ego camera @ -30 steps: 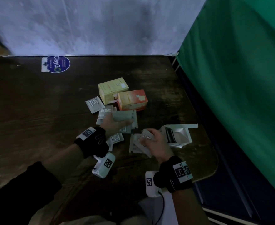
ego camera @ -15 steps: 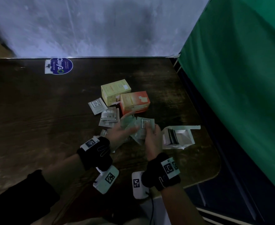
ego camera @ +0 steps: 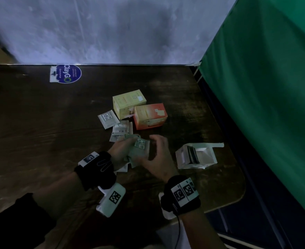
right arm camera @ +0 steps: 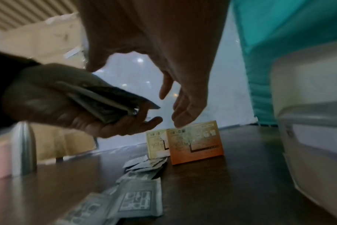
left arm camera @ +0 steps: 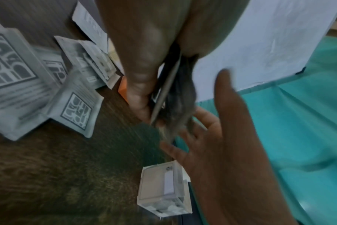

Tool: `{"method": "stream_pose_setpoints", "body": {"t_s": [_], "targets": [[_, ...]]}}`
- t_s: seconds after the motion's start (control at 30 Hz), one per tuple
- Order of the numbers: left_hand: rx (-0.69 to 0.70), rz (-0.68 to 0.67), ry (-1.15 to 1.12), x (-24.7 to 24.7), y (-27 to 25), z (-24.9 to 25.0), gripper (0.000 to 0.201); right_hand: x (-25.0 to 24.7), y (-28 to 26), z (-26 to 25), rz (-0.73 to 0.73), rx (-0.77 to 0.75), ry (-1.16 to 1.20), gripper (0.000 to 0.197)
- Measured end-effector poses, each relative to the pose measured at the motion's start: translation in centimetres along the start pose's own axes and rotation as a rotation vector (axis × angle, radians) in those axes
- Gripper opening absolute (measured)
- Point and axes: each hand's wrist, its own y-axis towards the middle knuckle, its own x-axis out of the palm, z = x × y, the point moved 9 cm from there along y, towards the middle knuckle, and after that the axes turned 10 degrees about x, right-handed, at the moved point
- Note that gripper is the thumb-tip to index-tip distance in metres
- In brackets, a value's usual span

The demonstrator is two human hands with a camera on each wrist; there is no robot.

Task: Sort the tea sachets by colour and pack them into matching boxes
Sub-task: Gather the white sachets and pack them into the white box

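Observation:
My left hand [ego camera: 123, 150] grips a stack of grey tea sachets [ego camera: 139, 150] just above the table; the same stack [right arm camera: 106, 105] shows between its thumb and fingers in the right wrist view. My right hand [ego camera: 157, 155] hovers beside the stack with fingers spread and holds nothing. Loose grey sachets [ego camera: 108, 119] lie on the table beyond the left hand, and more [left arm camera: 75, 106] lie close in the left wrist view. A yellow box [ego camera: 129, 103] and an orange box [ego camera: 150, 115] stand shut farther back. An open white box [ego camera: 195, 156] lies at the right.
The dark wooden table [ego camera: 40, 132] ends at a rounded front-right corner near the white box. A green curtain [ego camera: 265, 87] hangs along the right side. A round blue sticker [ego camera: 67, 74] sits at the back left. A pale wall stands behind.
The right hand brought a sachet from the table to the left hand's stack, let it go and drew back a little to the right. The left hand now holds the gathered stack.

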Motion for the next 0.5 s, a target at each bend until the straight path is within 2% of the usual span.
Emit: {"method": "stream_pose_setpoints", "body": {"t_s": [0.07,0.13,0.27,0.4,0.47,0.5], "targets": [[-0.068,-0.069,0.096,0.8,-0.6,-0.6,0.024,1.1,0.1,0.0,-0.137,-0.018,-0.023,0.115],[-0.126,-0.133,0.117,1.8,-1.3,-1.0,0.030,2.0,0.1,-0.1,-0.252,-0.020,-0.048,0.123],[-0.166,-0.253,0.071,3.1,-2.2,-1.1,0.043,2.3,-0.2,-0.6,-0.318,-0.074,-0.017,0.116],[-0.093,-0.299,0.272,1.6,-2.2,-1.7,0.018,2.9,-0.1,-0.4,-0.328,-0.097,-0.262,0.120],[-0.101,-0.237,0.376,-1.2,-1.7,-2.2,0.041,3.1,0.4,0.3,-0.356,-0.015,-0.280,0.112],[-0.094,-0.198,0.459,-2.8,-1.3,-2.1,0.045,3.2,0.8,0.7,-0.348,0.031,-0.280,0.102]]}}
